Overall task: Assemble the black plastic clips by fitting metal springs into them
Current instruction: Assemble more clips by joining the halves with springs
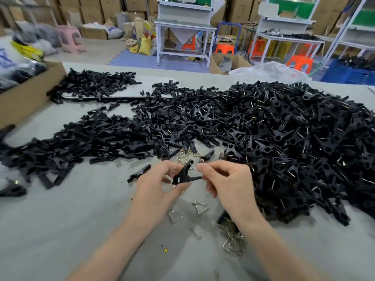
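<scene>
1. Pinching a black clip (185, 175) low in the middle of the frame, the left hand (160, 187) holds it between thumb and curled fingers, above the grey table (60, 230).
2. The right hand (229, 183) meets the clip's right tip with thumb and forefinger closed on it; its other fingers are curled under the palm.
3. Below the hands a single spring (199, 207) lies on the table, and a bunch of springs (233, 242) lies lower right, beside the right forearm.
4. Just left of the left hand a loose clip half (139, 172) lies apart from the heaps.
5. Just above the hands a few gold springs (188, 154) lie at the heaps' edge.
6. A big heap of clips (294, 138) with glints of metal fills the right of the frame; a flatter heap of black parts (91, 138) spreads to the left.
7. A cardboard box (26, 94) sits at the left edge; its contents are blurred.
8. Farther off, upper right, lie a clear plastic bag (269, 72), a blue crate (349, 73) and orange stools (300, 62).
9. A white workbench (182, 27) stands at top centre.
</scene>
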`<state>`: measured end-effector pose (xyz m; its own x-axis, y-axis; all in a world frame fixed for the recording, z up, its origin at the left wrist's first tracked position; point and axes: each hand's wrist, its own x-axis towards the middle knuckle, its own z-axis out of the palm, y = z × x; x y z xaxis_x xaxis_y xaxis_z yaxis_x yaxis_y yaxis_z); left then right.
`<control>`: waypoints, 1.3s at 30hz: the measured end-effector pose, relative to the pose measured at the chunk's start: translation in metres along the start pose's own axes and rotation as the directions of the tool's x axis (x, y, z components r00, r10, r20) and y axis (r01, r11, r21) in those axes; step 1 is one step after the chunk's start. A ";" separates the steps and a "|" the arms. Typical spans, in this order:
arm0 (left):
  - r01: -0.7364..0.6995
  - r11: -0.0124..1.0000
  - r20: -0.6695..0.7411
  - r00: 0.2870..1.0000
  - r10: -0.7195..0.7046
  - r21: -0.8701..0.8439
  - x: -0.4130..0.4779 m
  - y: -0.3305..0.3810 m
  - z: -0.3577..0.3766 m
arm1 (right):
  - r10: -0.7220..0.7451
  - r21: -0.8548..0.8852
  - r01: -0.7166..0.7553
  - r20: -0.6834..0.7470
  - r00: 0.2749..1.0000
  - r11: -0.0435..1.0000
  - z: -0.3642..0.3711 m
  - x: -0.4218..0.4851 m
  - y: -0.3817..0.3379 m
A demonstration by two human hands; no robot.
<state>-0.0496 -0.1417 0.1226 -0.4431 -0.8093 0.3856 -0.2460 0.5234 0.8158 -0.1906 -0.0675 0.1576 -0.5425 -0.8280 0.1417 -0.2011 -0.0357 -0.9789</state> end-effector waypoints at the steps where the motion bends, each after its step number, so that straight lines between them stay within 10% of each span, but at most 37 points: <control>1: -0.013 1.000 -0.005 1.000 0.014 0.014 0.001 0.001 -0.001 | -0.004 -0.020 0.004 0.016 1.000 1.000 0.001 -0.002 0.003; 20: -0.172 0.981 0.118 0.980 0.160 0.093 -0.001 0.014 -0.004 | 0.028 -0.214 0.005 0.154 0.988 0.977 -0.009 -0.001 0.017; 30: -0.236 0.971 0.078 0.969 0.233 0.031 -0.002 0.015 -0.003 | 0.287 0.264 -0.460 0.501 0.817 0.848 -0.020 0.004 0.007; 39: -0.305 0.952 0.013 0.952 0.305 0.023 -0.004 0.017 -0.003 | 0.190 0.377 -0.587 0.704 0.684 0.717 -0.015 -0.001 0.007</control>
<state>-0.0502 -0.1304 0.1366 -0.5082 -0.6077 0.6102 -0.1188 0.7513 0.6492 -0.2036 -0.0589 0.1531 0.1649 -0.9673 -0.1929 0.4812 0.2496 -0.8403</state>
